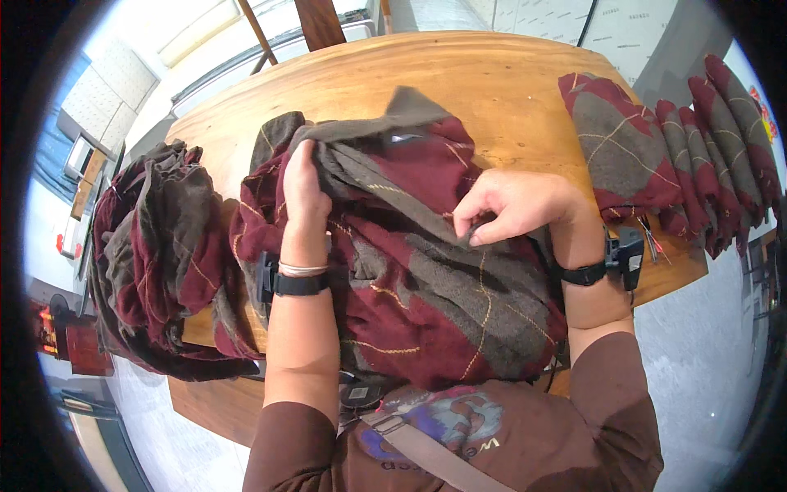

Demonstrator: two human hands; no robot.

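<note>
A maroon and dark-grey argyle knit sweater [459,303] with thin yellow lines lies rumpled in front of me, spilling over the table's near edge. My left hand [305,189] is at its far left part, closed on the grey cloth, with the fingertips hidden by the fabric. My right hand [516,205] has its fingers curled in a pinch at a long grey edge of the sweater. A grey corner of the cloth stands up, blurred, beyond both hands. A small whitish patch shows on the maroon part near it.
A loose heap of similar knitwear [164,238] hangs over the table's left side. Folded pieces [627,143] stand in a row at the right edge, with thin scissors-like tools [652,238] beside them. The wooden table [508,90] has a curved far edge; a wooden chair [320,23] stands behind it.
</note>
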